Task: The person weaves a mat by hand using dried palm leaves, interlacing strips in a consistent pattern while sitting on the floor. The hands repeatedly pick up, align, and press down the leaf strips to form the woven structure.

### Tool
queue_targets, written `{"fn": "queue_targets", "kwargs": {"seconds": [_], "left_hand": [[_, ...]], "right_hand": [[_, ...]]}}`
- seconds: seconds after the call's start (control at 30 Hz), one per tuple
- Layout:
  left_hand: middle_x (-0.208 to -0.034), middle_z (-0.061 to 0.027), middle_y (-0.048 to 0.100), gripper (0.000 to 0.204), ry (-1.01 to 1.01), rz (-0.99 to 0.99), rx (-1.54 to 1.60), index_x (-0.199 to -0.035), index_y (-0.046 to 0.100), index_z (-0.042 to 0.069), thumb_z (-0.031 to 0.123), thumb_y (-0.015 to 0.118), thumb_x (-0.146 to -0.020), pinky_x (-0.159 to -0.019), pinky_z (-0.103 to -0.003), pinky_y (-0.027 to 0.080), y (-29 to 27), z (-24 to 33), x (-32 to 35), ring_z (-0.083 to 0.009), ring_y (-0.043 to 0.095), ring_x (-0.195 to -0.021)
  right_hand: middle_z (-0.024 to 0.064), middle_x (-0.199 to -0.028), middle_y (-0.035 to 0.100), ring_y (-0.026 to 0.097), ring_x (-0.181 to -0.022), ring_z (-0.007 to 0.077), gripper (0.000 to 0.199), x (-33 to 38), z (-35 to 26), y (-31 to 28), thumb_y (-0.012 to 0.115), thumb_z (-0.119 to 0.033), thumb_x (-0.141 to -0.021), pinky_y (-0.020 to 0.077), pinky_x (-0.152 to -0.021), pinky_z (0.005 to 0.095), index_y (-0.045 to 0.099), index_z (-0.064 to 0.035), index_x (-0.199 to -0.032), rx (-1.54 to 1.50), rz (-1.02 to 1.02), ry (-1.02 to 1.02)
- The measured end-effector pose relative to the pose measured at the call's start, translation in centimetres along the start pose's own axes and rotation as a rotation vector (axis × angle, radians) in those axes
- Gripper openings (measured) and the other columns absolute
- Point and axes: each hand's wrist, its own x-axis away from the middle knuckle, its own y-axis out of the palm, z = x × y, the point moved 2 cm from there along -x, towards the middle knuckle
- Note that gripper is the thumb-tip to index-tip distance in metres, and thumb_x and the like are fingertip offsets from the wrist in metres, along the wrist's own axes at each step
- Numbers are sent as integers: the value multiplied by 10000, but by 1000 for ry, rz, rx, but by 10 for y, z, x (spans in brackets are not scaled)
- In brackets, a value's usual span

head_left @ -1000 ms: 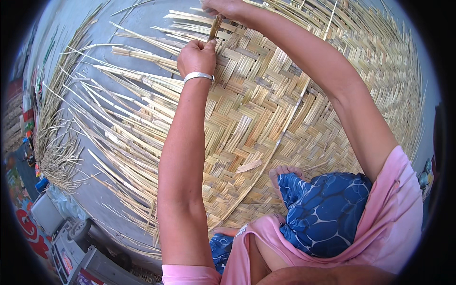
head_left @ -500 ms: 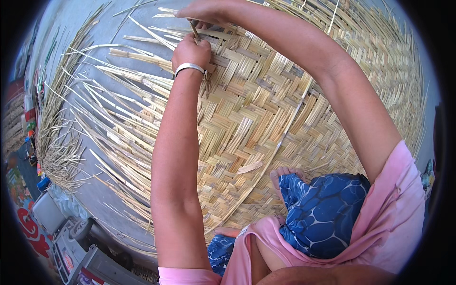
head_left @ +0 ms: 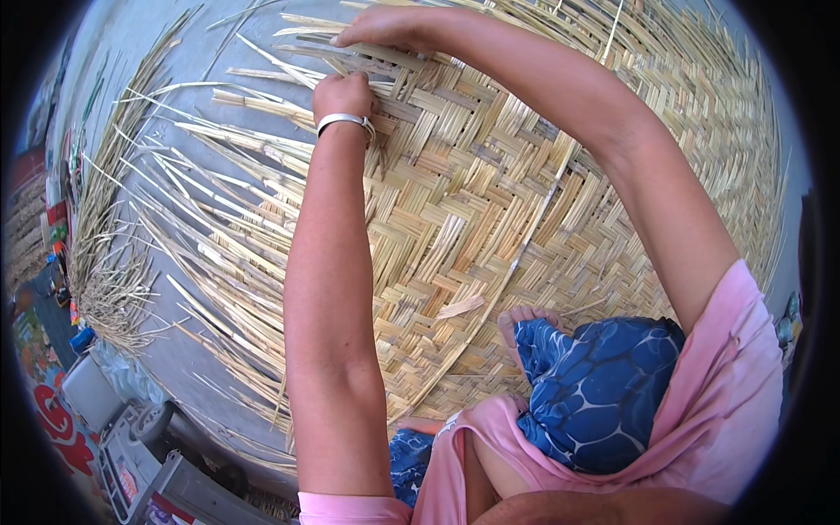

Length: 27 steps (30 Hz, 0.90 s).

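A large woven mat [head_left: 446, 232] of split cane strips, pale yellow to brown, spreads beneath my arms. Along its left edge, loose strip ends [head_left: 254, 144] fan out unwoven. My left hand [head_left: 344, 96], with a white band at the wrist, is closed at the mat's far left edge. A short strip end shows just past its knuckles, and its fingertips are hidden. Beyond it, my right hand [head_left: 385, 28] reaches across from the right and lies over the far strips, stretched out and palm down. Some of its fingers are out of sight.
A bundle of thin dry stalks [head_left: 114, 254] lies on the grey floor [head_left: 197, 337] at the left. Grey wheeled equipment [head_left: 149, 464] stands at the lower left. My foot [head_left: 525, 319] rests on the mat, and a loose cane piece [head_left: 461, 307] lies nearby.
The strip that stood up from my left hand is lowered. My left hand has shifted slightly left, and my right hand has moved a little away from it, toward the right and down.
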Motion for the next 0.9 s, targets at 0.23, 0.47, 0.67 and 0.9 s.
{"fn": "queue_targets", "kwargs": {"seconds": [0.23, 0.47, 0.67, 0.9], "left_hand": [[-525, -41, 433, 147, -154, -37, 225, -720, 533, 17, 138, 579, -789, -352, -302, 333, 1, 8, 14, -142, 375, -384], [-616, -17, 482, 201, -201, -147, 343, -901, 573, 22, 190, 635, -811, -376, -279, 407, -10, 17, 31, -112, 431, -422], [-671, -24, 536, 238, -185, -130, 455, -1001, 575, 36, 184, 632, -824, -404, -256, 442, -4, -2, 35, -106, 529, -487], [-664, -25, 549, 289, -51, -263, 186, -997, 608, 16, 224, 621, -796, -451, -249, 423, -1, 5, 33, -115, 493, -494]], "right_hand": [[138, -883, 625, 575, -796, 206, 455, 2, 7, -2, 594, -384, -755, 463, -701, 380, 648, 14, -967, -8, 51, -97], [147, -908, 627, 570, -816, 209, 445, 8, 1, -2, 592, -365, -752, 459, -706, 360, 635, 23, -966, 10, 104, -121], [138, -881, 623, 564, -796, 205, 389, 27, -6, 2, 598, -300, -731, 451, -710, 348, 618, 22, -948, 1, 156, -140], [128, -837, 614, 557, -779, 198, 329, 37, -12, 1, 575, -230, -702, 446, -684, 334, 610, 22, -912, 92, 173, -200]]}}
